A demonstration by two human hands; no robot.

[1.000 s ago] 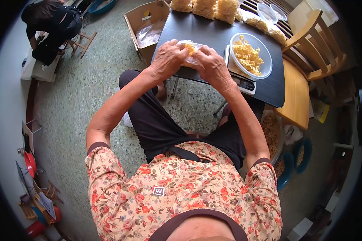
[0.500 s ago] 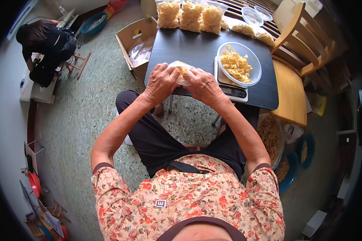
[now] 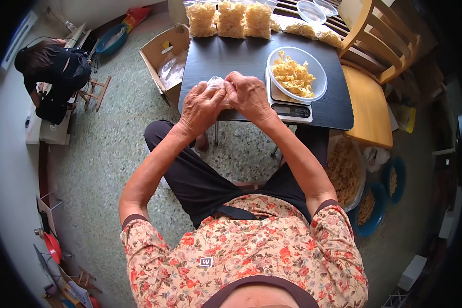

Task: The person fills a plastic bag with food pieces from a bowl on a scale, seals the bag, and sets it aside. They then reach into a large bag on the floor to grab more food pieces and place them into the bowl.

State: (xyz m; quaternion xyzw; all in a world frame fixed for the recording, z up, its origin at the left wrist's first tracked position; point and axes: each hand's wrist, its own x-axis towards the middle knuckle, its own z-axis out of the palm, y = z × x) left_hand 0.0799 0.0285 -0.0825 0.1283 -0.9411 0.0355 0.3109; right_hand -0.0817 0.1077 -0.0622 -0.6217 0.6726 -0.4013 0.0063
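Over the near edge of the dark table, my left hand (image 3: pixel 201 107) and my right hand (image 3: pixel 250 98) pinch a clear plastic bag (image 3: pixel 215 82) between them. The fingers of both hands are closed and nearly touching. Most of the bag is hidden behind them, so its contents barely show. Just right of my right hand, a clear plastic bowl (image 3: pixel 320 86) rests on a white digital scale (image 3: pixel 299 114). Yellow, curled dried pieces (image 3: pixel 294 77) lie in the bowl.
Filled clear bags (image 3: pixel 231 20) line the table's (image 3: pixel 226 54) far edge. An open cardboard box (image 3: pixel 151 54) with plastic bags stands left, a wooden chair (image 3: pixel 367 97) right. Blue basins (image 3: pixel 377 218) and a large container (image 3: pixel 344 172) sit on the floor. Another person (image 3: pixel 51 72) sits at far left.
My right hand has shifted its grip, moving up and closer to my left hand. The bag is now bunched between the fingers and less of it shows. The view has shifted slightly.
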